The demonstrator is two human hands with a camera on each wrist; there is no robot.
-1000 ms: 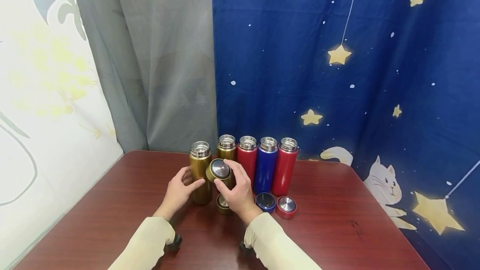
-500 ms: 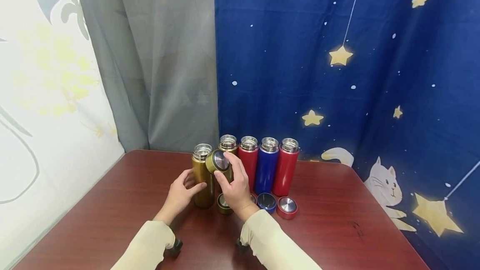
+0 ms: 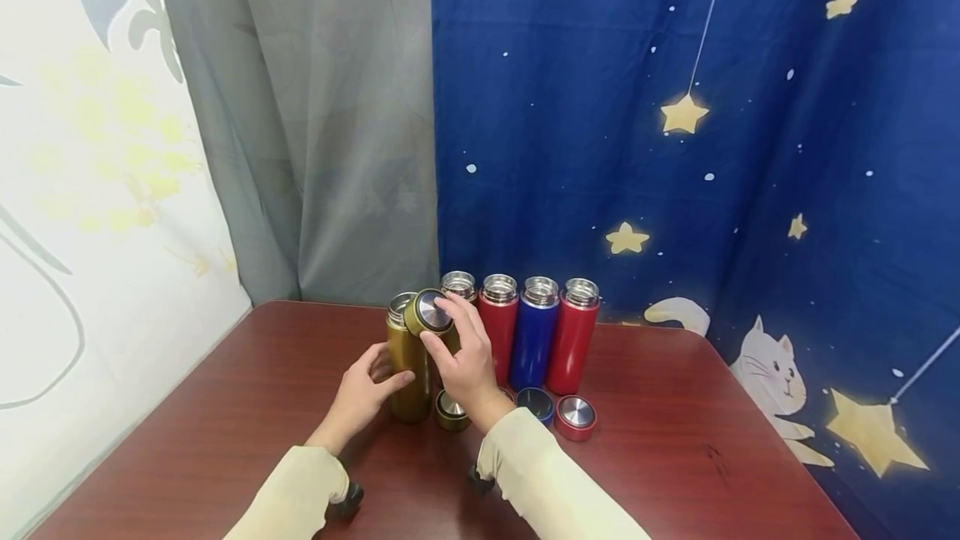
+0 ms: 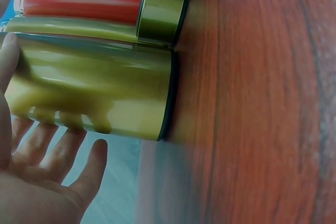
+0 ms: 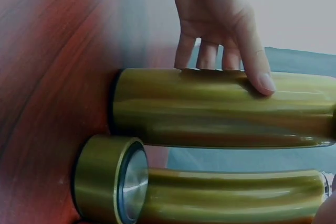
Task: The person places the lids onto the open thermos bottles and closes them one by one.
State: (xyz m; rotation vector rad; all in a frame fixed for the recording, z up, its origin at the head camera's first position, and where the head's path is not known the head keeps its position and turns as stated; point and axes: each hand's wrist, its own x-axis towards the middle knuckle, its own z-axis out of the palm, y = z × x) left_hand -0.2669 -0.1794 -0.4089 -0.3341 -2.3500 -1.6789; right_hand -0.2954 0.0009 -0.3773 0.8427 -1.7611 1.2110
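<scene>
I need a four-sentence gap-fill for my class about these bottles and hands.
1. The left hand touches the front bottle, which is coloured ____.
2. The blue bottle stands between two bottles coloured ____.
3. The head view shows ____ bottles altogether.
4. The hand holding the tilted gold lid is the person's ____.

Missing words: gold; red; five; right.

The left forearm (image 3: 292, 490) and right forearm (image 3: 558, 477) slant inward from the near side. The left hand (image 3: 362, 392) grips with its thumb (image 3: 396, 383) opposite the fingers (image 3: 373, 354); the right hand (image 3: 467, 359), raised higher, pinches between thumb and fingertips (image 3: 452, 305).
</scene>
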